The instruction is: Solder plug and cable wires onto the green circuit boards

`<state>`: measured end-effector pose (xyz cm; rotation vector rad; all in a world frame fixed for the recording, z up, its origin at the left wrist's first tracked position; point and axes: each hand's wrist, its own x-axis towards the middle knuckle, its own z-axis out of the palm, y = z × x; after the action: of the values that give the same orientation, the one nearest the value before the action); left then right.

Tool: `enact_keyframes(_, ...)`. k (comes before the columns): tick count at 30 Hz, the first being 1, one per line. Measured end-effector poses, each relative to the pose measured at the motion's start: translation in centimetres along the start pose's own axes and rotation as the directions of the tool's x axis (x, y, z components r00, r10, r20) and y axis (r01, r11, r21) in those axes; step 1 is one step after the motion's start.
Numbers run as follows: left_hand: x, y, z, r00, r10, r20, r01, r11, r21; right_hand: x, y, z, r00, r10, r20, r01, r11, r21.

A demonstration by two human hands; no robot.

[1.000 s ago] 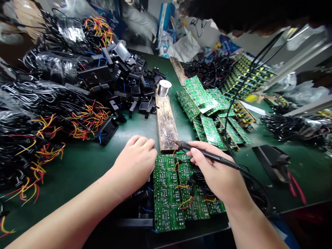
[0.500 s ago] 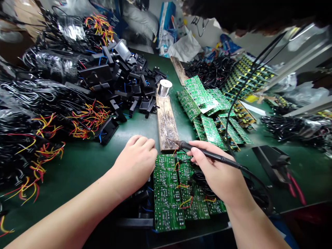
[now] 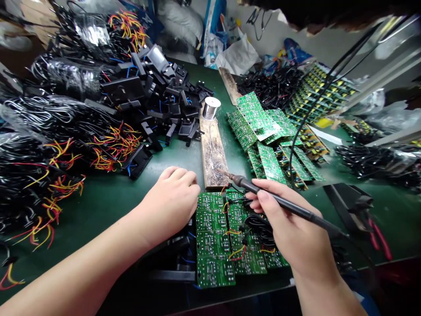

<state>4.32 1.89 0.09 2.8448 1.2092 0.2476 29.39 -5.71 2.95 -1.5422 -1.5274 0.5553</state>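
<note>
My right hand [image 3: 292,219] grips a black soldering iron [image 3: 279,199], its tip over the near end of a scorched wooden board [image 3: 208,151]. Thin solder wire runs along that board from a silver spool [image 3: 211,108] at its far end. My left hand [image 3: 177,197] is closed, resting at the upper left corner of the green circuit boards [image 3: 215,245]; what its fingers hold, if anything, is hidden. Red, yellow and black wires lie on these boards, and a coiled black cable [image 3: 261,228] sits beside my right hand.
Black plastic cases [image 3: 171,105] and cable bundles [image 3: 66,123] with coloured ends are heaped at the left. More circuit boards [image 3: 271,160] are stacked right of the wooden board. Red-handled pliers [image 3: 379,237] lie at the right, and the iron's cord [image 3: 305,114] hangs nearby.
My right hand has moved slightly right with the soldering iron, whose tip has shifted up. My left hand stays closed at nearly the same place. The view has shifted slightly.
</note>
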Motion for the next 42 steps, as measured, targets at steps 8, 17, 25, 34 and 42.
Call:
enact_keyframes(8,-6.8,-1.2,-2.7,0.998,0.067,0.011,-0.066,0.996,-0.052,-5.2,0.7,-1.1,0.994,0.065,-0.091,-0.062,0.998,0.028)
enact_keyframes(17,-7.0,-0.8,-0.9,0.998,-0.061,-0.033,0.065,0.988,0.139,-6.7,0.0,-1.6,0.997,0.018,-0.079,-0.013,0.998,0.068)
enact_keyframes(25,-7.5,-0.5,-1.5,0.997,-0.061,-0.047,0.069,0.98,0.185,-7.4,0.5,-2.5,0.997,0.012,-0.075,-0.009,0.999,0.048)
enact_keyframes(34,-6.6,-0.3,-1.9,0.992,0.058,-0.113,-0.035,0.98,0.195,-7.3,1.2,-2.4,0.997,0.047,-0.061,-0.045,0.998,0.049)
enact_keyframes(42,-2.4,-0.8,-2.1,0.912,0.398,0.095,-0.403,0.915,0.034,-7.4,1.0,-2.5,0.995,0.066,-0.081,-0.062,0.997,0.049)
